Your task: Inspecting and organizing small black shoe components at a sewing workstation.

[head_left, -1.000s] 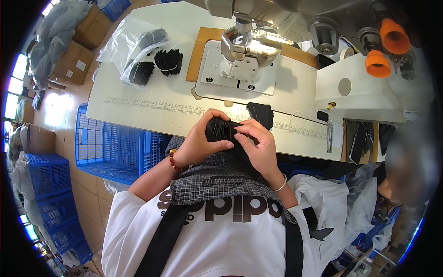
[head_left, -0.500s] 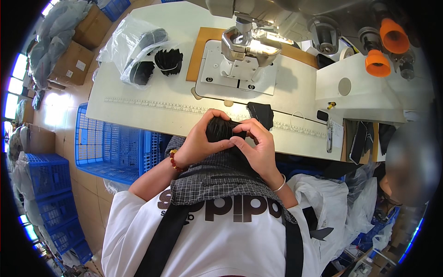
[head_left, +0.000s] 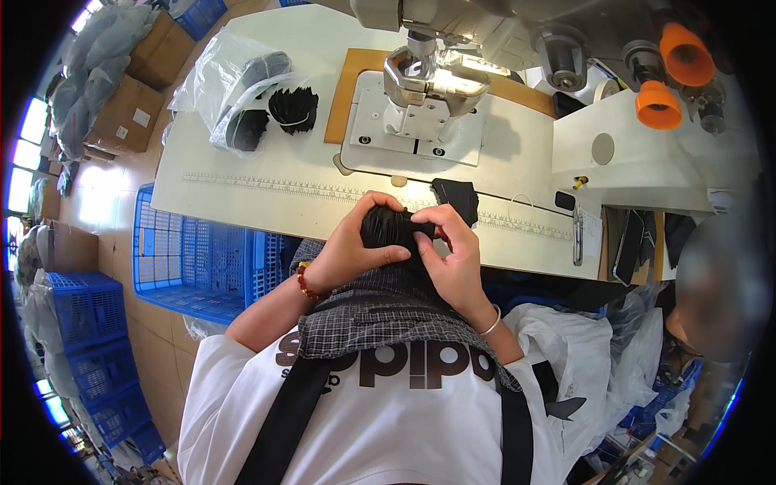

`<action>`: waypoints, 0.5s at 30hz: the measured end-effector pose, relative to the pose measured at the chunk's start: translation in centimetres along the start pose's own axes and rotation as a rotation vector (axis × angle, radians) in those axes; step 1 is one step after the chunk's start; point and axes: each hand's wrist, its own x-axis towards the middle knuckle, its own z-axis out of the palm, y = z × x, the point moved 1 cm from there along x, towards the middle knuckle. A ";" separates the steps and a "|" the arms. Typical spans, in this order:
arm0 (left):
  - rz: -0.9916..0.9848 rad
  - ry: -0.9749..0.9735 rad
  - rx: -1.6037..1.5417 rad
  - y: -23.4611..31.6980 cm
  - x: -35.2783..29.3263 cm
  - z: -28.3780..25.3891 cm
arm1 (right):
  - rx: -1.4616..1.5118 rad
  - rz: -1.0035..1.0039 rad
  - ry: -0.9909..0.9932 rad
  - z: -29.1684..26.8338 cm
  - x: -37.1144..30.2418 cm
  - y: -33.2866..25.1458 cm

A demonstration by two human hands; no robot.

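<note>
A thick stack of black fabric pieces [head_left: 385, 229] is held at the table's front edge, its layered edges fanned upward. My left hand [head_left: 356, 240] wraps round the stack's left side, thumb in front and fingers behind. At its right end, my right hand [head_left: 447, 242] pinches a black piece between thumb and fingers. Just beyond my right hand, a folded black fabric piece [head_left: 456, 199] lies on the white table [head_left: 267, 212]. Farther left on the table, a tied bundle of black pieces [head_left: 293, 110] sits beside a clear plastic bag [head_left: 218, 81] with more dark pieces.
A sewing machine [head_left: 424, 105] stands on the table ahead, with orange cones [head_left: 658, 105] at upper right. A ruler strip [head_left: 275, 186] runs along the front. A blue crate [head_left: 190, 259] is left below the table; stacked blue crates [head_left: 93, 347] and cardboard boxes [head_left: 125, 113] stand farther left.
My right thumb and fingers have shifted slightly right, drawing apart from my left thumb, and more of the black piece shows between them. My left hand keeps its hold on the stack.
</note>
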 end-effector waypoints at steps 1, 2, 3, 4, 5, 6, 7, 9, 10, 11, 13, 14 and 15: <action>-0.001 0.000 0.000 0.0 0.0 0.1 | -0.063 -0.046 -0.051 -0.2 0.1 0.2; 0.046 0.024 0.073 0.1 0.0 0.1 | -0.125 -0.093 -0.102 -0.4 0.1 0.3; 0.092 0.049 0.146 0.2 0.0 0.1 | -0.125 -0.092 -0.103 -0.5 0.1 0.2; 0.092 0.049 0.146 0.1 0.0 0.2 | -0.121 -0.074 -0.125 -0.6 0.1 0.1; 0.106 0.067 0.177 0.0 0.0 0.3 | -0.118 -0.057 -0.148 -0.7 0.1 0.1; 0.120 0.083 0.208 -0.1 0.0 0.3 | -0.118 -0.056 -0.147 -0.7 0.1 0.1; 0.120 0.082 0.208 -0.1 0.0 0.3 | -0.109 -0.027 -0.147 -0.7 0.1 0.2; 0.114 0.074 0.194 -0.1 0.1 0.4 | -0.100 0.004 -0.147 -0.7 0.2 0.3; 0.113 0.074 0.194 0.0 0.1 0.3 | -0.093 0.009 -0.148 -0.7 0.2 0.4; 0.115 0.063 0.188 0.1 0.1 0.3 | -0.085 0.015 -0.149 -0.8 0.2 0.4; 0.116 0.053 0.181 0.1 0.0 0.1 | -0.065 0.043 -0.156 -0.9 0.2 0.4; 0.047 0.025 0.079 0.0 0.0 0.0 | -0.045 0.070 -0.163 -1.0 0.1 0.5; -0.021 -0.004 -0.023 -0.1 0.0 -0.1 | -0.045 0.071 -0.161 -0.8 0.1 0.5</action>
